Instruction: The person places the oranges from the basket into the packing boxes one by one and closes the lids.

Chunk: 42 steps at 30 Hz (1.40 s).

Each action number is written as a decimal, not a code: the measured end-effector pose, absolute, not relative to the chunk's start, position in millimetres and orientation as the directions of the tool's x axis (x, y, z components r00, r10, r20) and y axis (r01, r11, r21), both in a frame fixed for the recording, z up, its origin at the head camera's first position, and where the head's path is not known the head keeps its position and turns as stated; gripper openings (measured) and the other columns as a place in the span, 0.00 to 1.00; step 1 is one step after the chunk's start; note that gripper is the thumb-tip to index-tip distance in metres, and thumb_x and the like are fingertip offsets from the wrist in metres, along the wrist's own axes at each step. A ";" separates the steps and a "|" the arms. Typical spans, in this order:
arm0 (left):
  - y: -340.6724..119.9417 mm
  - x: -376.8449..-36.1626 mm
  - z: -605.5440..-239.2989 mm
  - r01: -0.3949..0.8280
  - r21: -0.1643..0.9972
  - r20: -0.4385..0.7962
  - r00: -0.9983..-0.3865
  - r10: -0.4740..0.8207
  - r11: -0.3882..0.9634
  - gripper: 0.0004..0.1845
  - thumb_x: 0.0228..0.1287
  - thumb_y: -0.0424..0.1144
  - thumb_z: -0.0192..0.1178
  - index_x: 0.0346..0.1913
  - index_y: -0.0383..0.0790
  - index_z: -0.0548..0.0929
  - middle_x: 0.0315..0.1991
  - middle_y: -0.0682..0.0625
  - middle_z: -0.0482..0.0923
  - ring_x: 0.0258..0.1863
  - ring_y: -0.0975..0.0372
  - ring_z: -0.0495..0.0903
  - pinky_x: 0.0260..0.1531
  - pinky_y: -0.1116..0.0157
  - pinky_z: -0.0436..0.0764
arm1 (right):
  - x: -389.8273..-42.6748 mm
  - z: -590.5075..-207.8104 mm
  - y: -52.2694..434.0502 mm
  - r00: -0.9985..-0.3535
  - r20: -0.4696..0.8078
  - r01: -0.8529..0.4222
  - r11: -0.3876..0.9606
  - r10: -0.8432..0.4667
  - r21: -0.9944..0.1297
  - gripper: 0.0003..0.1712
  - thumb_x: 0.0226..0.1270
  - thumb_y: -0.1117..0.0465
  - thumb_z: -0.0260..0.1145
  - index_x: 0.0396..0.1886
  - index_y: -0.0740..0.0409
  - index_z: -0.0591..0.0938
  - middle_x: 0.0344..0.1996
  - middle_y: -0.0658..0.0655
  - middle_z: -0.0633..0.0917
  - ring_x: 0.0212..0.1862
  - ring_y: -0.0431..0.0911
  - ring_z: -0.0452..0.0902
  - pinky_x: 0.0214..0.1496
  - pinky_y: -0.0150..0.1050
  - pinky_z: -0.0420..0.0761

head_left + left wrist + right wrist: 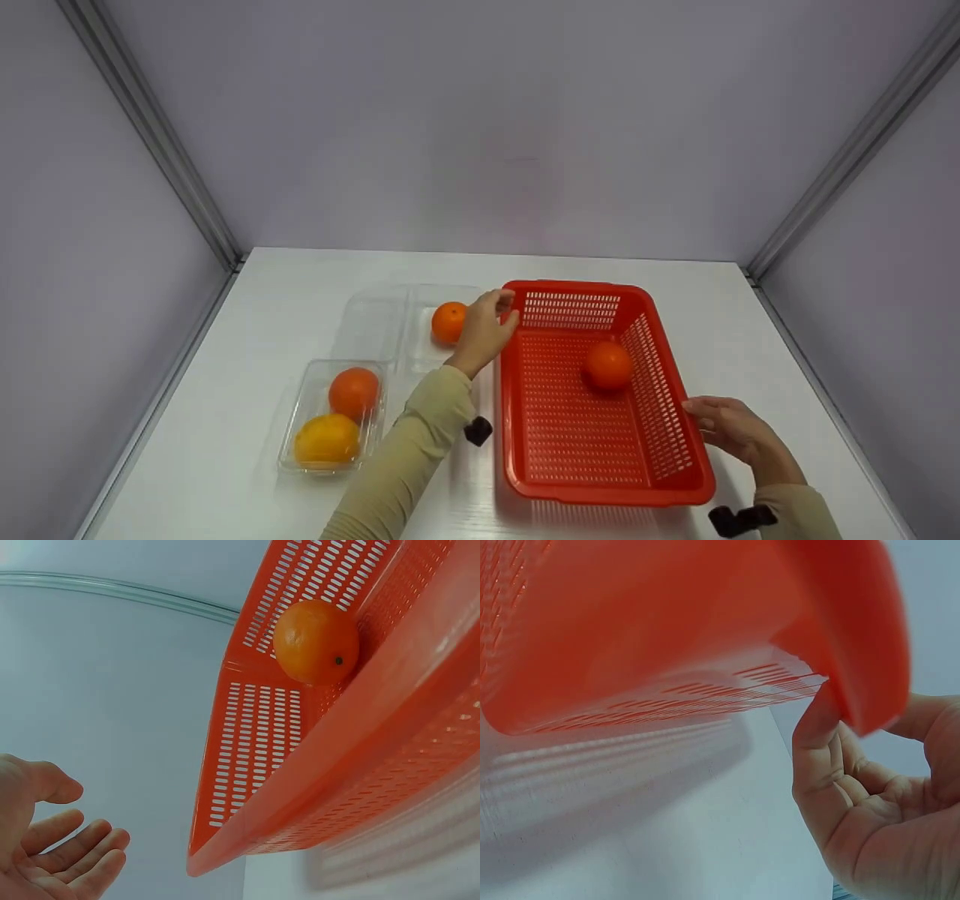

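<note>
A red slotted basket [600, 496] stands on the white table with one orange [608, 365] inside it, near its right wall. My left hand [491, 322] hovers by the basket's far left corner, fingers relaxed and holding nothing; in the left wrist view this hand [52, 855] is open beside the basket [247, 840] and the orange [316, 641]. Just left of it, another orange [448, 322] lies in a clear tray. My right hand [724, 427] rests against the basket's right rim; its thumb [817, 735] touches the basket [667, 630] below the rim.
A clear plastic container [300, 420] at the front left holds an orange [353, 391] and a yellower fruit [326, 441]. An open clear tray [375, 322] lies behind it. Grey walls with metal corner strips close in the table on three sides.
</note>
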State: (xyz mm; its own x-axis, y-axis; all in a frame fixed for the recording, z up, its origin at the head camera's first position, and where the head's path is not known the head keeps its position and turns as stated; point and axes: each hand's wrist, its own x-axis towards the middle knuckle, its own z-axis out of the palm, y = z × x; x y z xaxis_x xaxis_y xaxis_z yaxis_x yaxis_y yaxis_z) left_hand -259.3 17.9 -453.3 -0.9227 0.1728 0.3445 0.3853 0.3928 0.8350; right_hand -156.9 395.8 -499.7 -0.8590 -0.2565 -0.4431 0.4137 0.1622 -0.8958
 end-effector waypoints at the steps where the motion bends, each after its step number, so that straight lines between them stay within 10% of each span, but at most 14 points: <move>1: 18.7 -259.2 -453.8 0.387 0.832 0.346 -0.922 0.173 0.397 0.15 0.63 0.28 0.57 0.52 0.24 0.77 0.48 0.32 0.80 0.48 0.46 0.81 0.54 0.51 0.81 | -156.7 -499.8 395.9 -0.859 -0.441 0.411 0.164 -0.261 -0.897 0.19 0.74 0.55 0.54 0.54 0.63 0.78 0.40 0.43 0.87 0.44 0.37 0.84 0.50 0.34 0.84; 42: 54.4 -243.6 -454.0 0.365 0.855 0.296 -0.927 0.231 0.368 0.16 0.62 0.29 0.58 0.53 0.28 0.78 0.49 0.35 0.81 0.48 0.49 0.82 0.54 0.57 0.82 | -155.3 -499.8 395.0 -0.854 -0.458 0.446 0.105 -0.246 -0.889 0.14 0.73 0.56 0.56 0.50 0.58 0.79 0.38 0.43 0.87 0.43 0.37 0.85 0.48 0.33 0.85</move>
State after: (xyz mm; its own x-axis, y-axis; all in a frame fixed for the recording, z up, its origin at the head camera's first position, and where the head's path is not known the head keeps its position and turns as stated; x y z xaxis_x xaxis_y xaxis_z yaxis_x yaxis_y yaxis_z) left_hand -243.6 54.4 -454.0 -0.9268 0.2312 0.2959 0.3649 0.3681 0.8552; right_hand -155.3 395.0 -499.8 -0.8541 -0.2465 -0.4579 0.4461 0.1053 -0.8888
